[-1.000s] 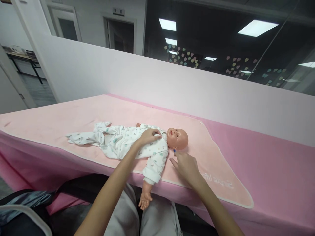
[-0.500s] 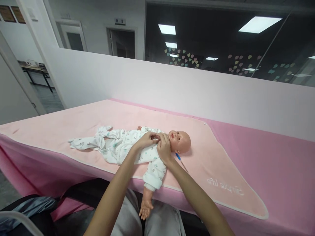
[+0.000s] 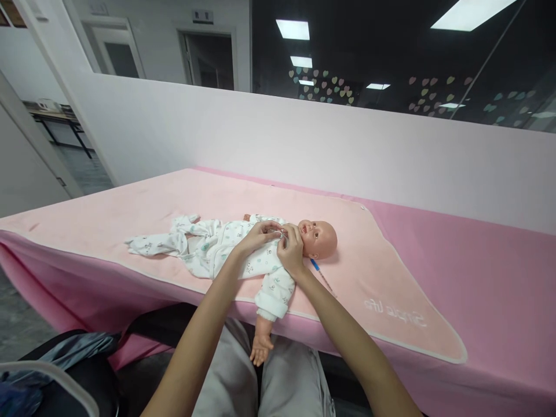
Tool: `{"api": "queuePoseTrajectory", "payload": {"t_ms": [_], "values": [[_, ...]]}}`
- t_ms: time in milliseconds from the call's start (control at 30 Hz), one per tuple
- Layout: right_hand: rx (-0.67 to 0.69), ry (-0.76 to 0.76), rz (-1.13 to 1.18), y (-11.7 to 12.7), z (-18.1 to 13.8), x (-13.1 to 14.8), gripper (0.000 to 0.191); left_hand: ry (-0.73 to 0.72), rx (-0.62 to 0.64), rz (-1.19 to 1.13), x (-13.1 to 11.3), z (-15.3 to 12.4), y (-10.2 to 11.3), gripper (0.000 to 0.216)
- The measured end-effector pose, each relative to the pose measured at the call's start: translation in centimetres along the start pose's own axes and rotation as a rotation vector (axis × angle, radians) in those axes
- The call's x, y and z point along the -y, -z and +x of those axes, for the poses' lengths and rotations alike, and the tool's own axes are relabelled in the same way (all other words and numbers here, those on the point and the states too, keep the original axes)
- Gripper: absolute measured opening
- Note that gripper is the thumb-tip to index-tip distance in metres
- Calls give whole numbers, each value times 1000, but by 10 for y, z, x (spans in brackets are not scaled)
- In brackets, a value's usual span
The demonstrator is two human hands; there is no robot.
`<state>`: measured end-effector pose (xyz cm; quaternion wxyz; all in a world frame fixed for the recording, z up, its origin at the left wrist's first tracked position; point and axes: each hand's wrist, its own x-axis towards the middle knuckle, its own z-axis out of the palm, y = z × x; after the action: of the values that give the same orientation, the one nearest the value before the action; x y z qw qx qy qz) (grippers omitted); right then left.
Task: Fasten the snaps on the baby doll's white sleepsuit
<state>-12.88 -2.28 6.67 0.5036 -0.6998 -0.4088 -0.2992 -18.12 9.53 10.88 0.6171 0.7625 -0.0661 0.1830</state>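
Note:
A baby doll (image 3: pixel 319 238) lies on its back across a pale pink mat (image 3: pixel 373 272), head to the right. It wears a white printed garment (image 3: pixel 234 252). At its neckline, my left hand (image 3: pixel 262 236) has its fingers closed, pinching a thin whitish bit of the garment. My right hand (image 3: pixel 292 249) sits just beside it below the chin, fingers also bent in a pinch on the neckline. The fingertips nearly meet, and what lies between them is mostly hidden. Toward me, the doll's arm (image 3: pixel 262 341) hangs over the table edge.
A thin stick with a blue end (image 3: pixel 315 265) lies on the mat by the doll's head. Deeper pink cloth (image 3: pixel 499 278) covers the table under the mat. A white low wall (image 3: pixel 304 145) rises behind, with dark glass above. A bag-like dark bundle (image 3: pixel 82 365) is at lower left.
The camera view has tipped slightly, so the table and doll appear a little higher. Both hands stay at the doll's neckline, with small finger movements.

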Motion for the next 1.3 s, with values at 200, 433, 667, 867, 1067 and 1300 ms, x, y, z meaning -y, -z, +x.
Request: {"api": "queuePoseTrajectory", "payload": {"t_ms": [200, 433, 667, 867, 1067, 1300], "values": [[-5, -2, 5, 1, 1, 1, 29, 10, -12, -79, 8, 3, 2, 27], [-2, 2, -1, 2, 1, 1, 27, 31, -9, -104, 11, 5, 3, 29], [3, -14, 12, 2, 0, 2, 27, 29, -2, -128, 14, 5, 4, 27], [-44, 18, 96, 2, 1, 0, 27, 16, 47, -98, 16, 6, 7, 24], [-67, 47, 76, 0, 1, -3, 25, 33, 35, -110, 14, 5, 7, 22], [-53, 63, 24, -1, 1, -4, 28, 31, 42, -134, 12, 5, 6, 20]]}}
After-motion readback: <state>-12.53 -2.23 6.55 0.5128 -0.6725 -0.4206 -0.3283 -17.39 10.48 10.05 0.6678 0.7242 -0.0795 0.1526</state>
